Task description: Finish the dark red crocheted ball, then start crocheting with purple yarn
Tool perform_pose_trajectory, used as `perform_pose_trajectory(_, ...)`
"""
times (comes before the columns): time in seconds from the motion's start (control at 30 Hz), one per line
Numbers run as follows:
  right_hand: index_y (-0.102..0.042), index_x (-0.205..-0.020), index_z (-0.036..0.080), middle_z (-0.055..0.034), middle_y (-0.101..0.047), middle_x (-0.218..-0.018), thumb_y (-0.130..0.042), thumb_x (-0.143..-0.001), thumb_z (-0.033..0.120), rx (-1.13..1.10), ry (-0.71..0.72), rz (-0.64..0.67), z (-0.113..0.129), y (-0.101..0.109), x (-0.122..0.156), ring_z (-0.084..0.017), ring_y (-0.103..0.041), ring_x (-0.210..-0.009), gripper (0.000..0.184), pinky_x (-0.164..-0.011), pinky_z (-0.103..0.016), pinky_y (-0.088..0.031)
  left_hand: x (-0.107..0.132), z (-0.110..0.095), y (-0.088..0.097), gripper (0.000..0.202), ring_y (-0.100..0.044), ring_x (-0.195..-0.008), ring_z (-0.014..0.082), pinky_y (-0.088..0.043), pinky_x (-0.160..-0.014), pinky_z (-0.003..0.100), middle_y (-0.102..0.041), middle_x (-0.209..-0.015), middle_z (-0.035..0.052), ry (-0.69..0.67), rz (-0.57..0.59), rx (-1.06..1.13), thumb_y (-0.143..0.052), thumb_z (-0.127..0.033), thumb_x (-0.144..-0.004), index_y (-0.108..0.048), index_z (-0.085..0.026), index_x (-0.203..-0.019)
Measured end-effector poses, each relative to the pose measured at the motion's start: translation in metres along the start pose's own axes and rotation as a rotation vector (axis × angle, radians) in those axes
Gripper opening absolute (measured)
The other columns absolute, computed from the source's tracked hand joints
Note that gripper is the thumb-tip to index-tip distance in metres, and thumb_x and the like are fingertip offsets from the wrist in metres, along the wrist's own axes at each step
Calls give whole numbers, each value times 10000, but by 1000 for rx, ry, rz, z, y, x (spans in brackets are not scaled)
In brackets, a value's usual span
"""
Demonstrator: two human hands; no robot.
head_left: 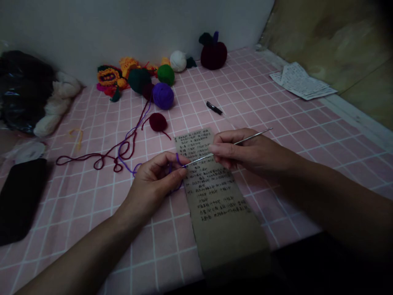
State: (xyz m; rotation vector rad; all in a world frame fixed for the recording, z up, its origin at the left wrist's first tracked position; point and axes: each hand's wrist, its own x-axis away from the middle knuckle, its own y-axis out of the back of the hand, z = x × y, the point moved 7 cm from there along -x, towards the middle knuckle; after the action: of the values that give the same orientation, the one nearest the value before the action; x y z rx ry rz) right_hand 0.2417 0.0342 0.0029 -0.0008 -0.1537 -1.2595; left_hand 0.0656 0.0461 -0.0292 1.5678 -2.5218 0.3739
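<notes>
A thin metal crochet hook (251, 136) is pinched in my right hand (236, 149), its tip pointing left. My left hand (159, 174) is closed on purple yarn (177, 157), a strand of which loops over a finger. At the left fingertips the hook's tip meets the yarn; the stitches there are too small to make out. Beneath both hands lies a long strip of brown card (227, 233) covered in handwriting. The purple strand trails back over the cloth toward a purple yarn ball (163, 96).
Dark red yarn (101, 157) lies tangled on the left, with a small red ball (158, 122) behind it. Farther back are a green ball (166, 75), a white ball (178, 61) and a crocheted apple (214, 55). A pen (214, 108), papers (302, 81) and black phone-like object (23, 198) lie around.
</notes>
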Motion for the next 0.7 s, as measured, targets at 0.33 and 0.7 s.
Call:
perform_pose_trajectory(0.33, -561, -627, 179, 40, -498, -585, -633, -857, 382, -21, -8, 1, 0, -1, 0, -88, -437, -538, 315, -513, -242, -319, 0, -3, -2, 116, -447, -551, 46, -370, -530, 178, -564, -698, -35, -16, 2, -1, -724, -192, -759, -687, -200, -868)
perform_pose_trajectory(0.7, -611, -646, 183, 28, -509, -569, -643, -862, 380, -46, -66, -27, -5, -3, 1, -100, -443, -533, 294, -509, -259, -317, -2, -4, -2, 103, -448, -561, 52, -345, -519, 182, -549, -688, -32, -50, 34, -7, -712, -207, -775, -676, -187, -870)
